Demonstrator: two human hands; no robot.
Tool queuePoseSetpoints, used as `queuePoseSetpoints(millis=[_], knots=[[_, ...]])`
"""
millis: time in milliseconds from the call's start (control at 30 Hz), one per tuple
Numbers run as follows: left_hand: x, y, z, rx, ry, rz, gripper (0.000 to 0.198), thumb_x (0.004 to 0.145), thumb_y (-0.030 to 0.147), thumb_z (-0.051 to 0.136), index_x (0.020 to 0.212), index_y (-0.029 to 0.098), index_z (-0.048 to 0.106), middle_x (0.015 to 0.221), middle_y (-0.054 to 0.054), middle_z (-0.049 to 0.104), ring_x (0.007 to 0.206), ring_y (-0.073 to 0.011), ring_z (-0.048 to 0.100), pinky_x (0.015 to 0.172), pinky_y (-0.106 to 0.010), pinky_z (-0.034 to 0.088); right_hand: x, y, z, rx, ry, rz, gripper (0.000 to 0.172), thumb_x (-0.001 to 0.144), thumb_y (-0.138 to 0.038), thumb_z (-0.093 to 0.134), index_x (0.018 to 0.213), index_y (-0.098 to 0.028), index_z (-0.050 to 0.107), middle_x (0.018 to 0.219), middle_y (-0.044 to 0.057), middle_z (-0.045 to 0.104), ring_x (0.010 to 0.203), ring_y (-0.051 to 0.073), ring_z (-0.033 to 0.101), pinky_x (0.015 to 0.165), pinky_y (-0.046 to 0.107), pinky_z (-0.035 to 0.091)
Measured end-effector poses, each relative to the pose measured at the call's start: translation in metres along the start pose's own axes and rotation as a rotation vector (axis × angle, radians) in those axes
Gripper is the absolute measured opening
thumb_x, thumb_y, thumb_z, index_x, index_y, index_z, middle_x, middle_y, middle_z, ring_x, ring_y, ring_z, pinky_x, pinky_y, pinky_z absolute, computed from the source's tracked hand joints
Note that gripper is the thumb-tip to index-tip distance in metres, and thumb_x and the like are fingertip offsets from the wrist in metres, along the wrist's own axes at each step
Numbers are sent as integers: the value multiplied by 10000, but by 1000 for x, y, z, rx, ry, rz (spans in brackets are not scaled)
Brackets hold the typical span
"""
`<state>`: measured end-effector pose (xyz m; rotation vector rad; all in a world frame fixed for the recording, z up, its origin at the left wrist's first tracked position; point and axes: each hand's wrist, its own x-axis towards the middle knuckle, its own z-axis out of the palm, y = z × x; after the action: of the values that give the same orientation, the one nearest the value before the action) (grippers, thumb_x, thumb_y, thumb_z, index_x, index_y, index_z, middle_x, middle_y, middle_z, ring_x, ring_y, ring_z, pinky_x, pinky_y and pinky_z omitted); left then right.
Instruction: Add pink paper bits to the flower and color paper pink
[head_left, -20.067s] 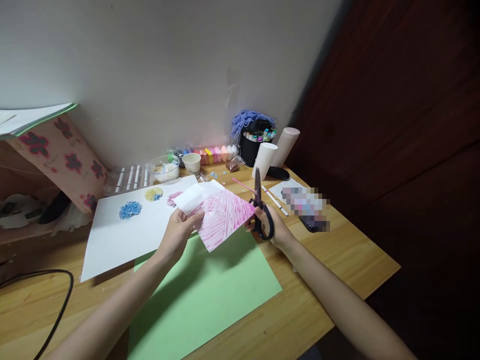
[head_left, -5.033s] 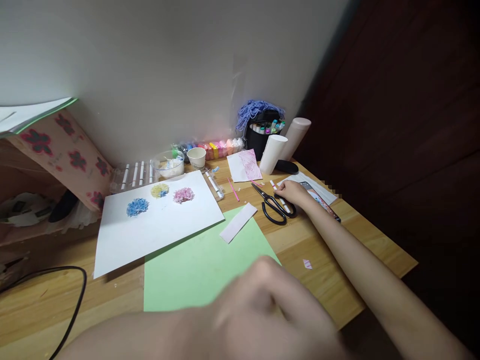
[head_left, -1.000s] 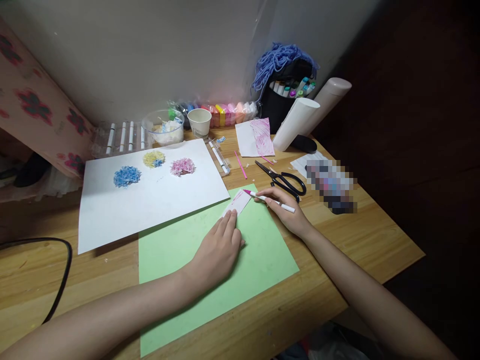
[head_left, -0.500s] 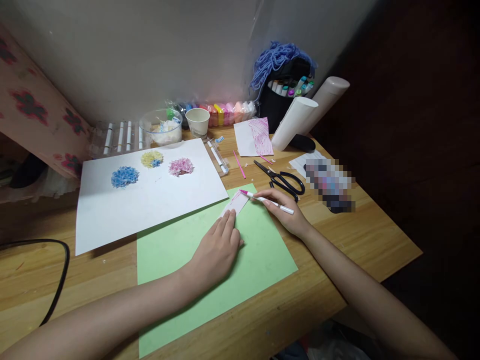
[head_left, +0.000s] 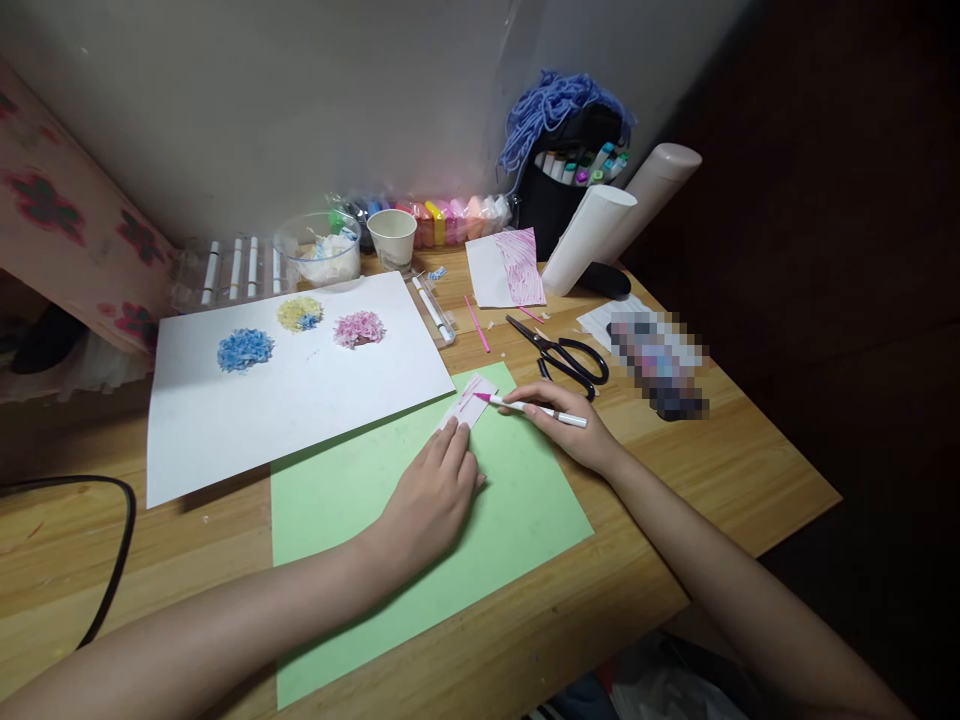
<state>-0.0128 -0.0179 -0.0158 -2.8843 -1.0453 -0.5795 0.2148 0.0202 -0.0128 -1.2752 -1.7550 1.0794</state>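
My right hand point(head_left: 564, 421) pinches a white marker point(head_left: 568, 417) whose pink tip rests on a small slip of white paper point(head_left: 463, 403). Pink strokes show on that slip. Lying with fingers stretched over its lower end, my left hand point(head_left: 435, 490) presses the slip down on a sheet of green paper point(head_left: 360, 600). Left of the slip, a white board point(head_left: 337, 400) overlaps the green sheet and bears blue, yellow and pink clumps of crumpled bits. Black-handled scissors point(head_left: 559, 355) lie just beyond my right hand.
Behind stand a paper cup point(head_left: 392, 240), a clear bowl point(head_left: 319, 262) and a black marker holder point(head_left: 551, 215) topped with blue yarn. Paper with pink hatching point(head_left: 506, 270) leans near two pale cylinders point(head_left: 592, 240). A black cable point(head_left: 129, 540) curves at left; a blurred item point(head_left: 656, 365) lies right.
The marker tip has moved down and slightly left on the paper slip, and more pink strokes show there. My left hand stays in place on the slip.
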Motion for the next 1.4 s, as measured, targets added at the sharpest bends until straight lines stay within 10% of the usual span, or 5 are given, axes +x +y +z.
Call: queuePoseSetpoints(millis=[200, 467, 833, 1167, 1400], knots=[[1, 1, -1, 59, 24, 16, 294, 954, 197, 343, 868, 50, 582, 1148, -264, 610, 1130, -339, 578, 910, -450, 522, -2, 2, -2, 105, 125, 18, 186, 888, -329, 531, 989, -206, 628, 993, 64, 678, 941, 214, 656, 840, 347, 487], [-1, 1, 1, 44, 45, 20, 300, 958, 189, 339, 966, 33, 595, 1168, -261, 607, 1098, -313, 591, 852, -449, 522, -9, -8, -4, -150, -150, -117, 200, 852, -249, 558, 1016, -199, 661, 949, 67, 661, 877, 202, 605, 768, 314, 462], [0, 3, -2, 142, 79, 19, 288, 942, 199, 381, 809, 59, 596, 1146, -263, 624, 1058, -325, 623, 867, -437, 540, -7, 8, -10, 45, 96, -10, 171, 862, -247, 581, 1023, -219, 631, 1014, 51, 668, 942, 184, 633, 824, 292, 481], [-1, 2, -2, 88, 49, -15, 257, 943, 188, 379, 794, 81, 559, 1222, -297, 566, 1158, -336, 565, 932, -465, 512, -9, -8, -14, -161, -185, -111, 194, 809, -185, 581, 981, -200, 670, 909, 53, 647, 814, 180, 592, 713, 285, 440], [-1, 1, -2, 85, 43, -23, 245, 938, 193, 397, 774, 90, 547, 1229, -290, 565, 1164, -336, 560, 932, -467, 514, -6, -2, -20, -111, 2, -3, 202, 842, -206, 551, 1036, -197, 610, 964, 65, 677, 855, 195, 619, 724, 297, 466]])
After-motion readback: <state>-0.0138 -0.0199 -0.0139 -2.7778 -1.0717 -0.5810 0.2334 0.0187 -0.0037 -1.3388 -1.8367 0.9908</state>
